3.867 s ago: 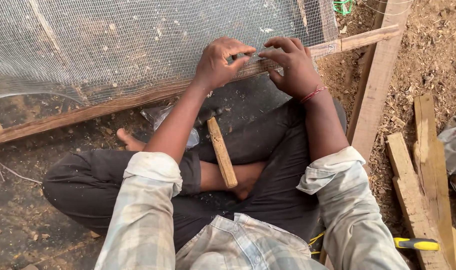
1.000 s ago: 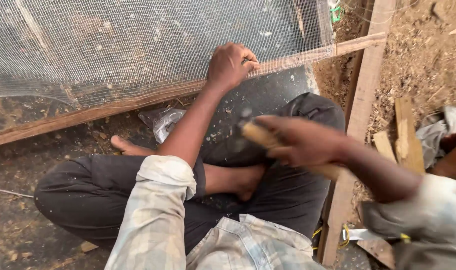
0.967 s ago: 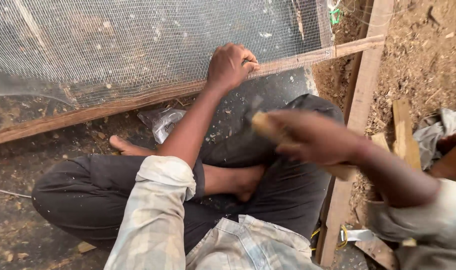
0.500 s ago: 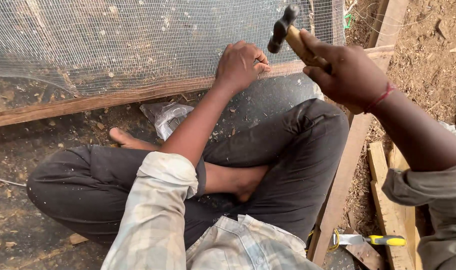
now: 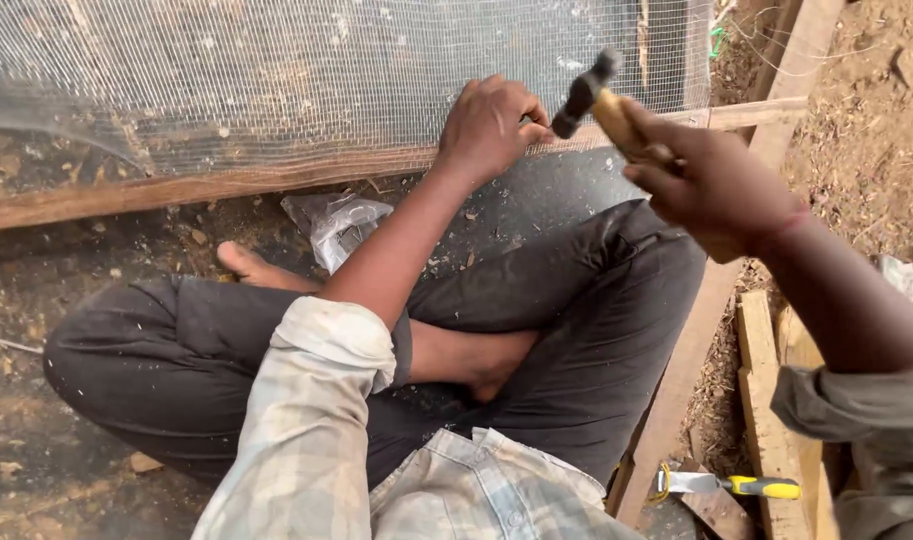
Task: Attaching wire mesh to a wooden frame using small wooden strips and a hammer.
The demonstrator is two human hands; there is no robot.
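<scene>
Item: seated person, cross-legged on the bare earth floor [image 5: 37, 440], checked shirt sleeves rolled. Right hand [image 5: 712, 185], nearer of the two, closed around the pale wooden handle of a dark-headed hammer [image 5: 605, 92]; head raised, tilted toward the left hand, just above the frame edge. Left hand [image 5: 489, 128], beyond it, fingers pinched narrow and pressed on the grey fine wire mesh [image 5: 327, 80] where it meets the long brown wooden batten [image 5: 177, 188]; whether a nail sits under the fingertips cannot be told. Below and left of that hand: crumpled clear plastic bag [image 5: 337, 225] on the floor. Behind and below the right hand: yellow-handled small tool [image 5: 742, 486] beside loose timber offcuts [image 5: 772, 400]. Progress, judged: mesh lies along the batten, fastening at this spot in hand; the stretch toward the right-hand upright not visibly fixed. Against the frame half a second before: the hammer head sits lower and closer to the left hand's fingertips; left hand unmoved.
</scene>
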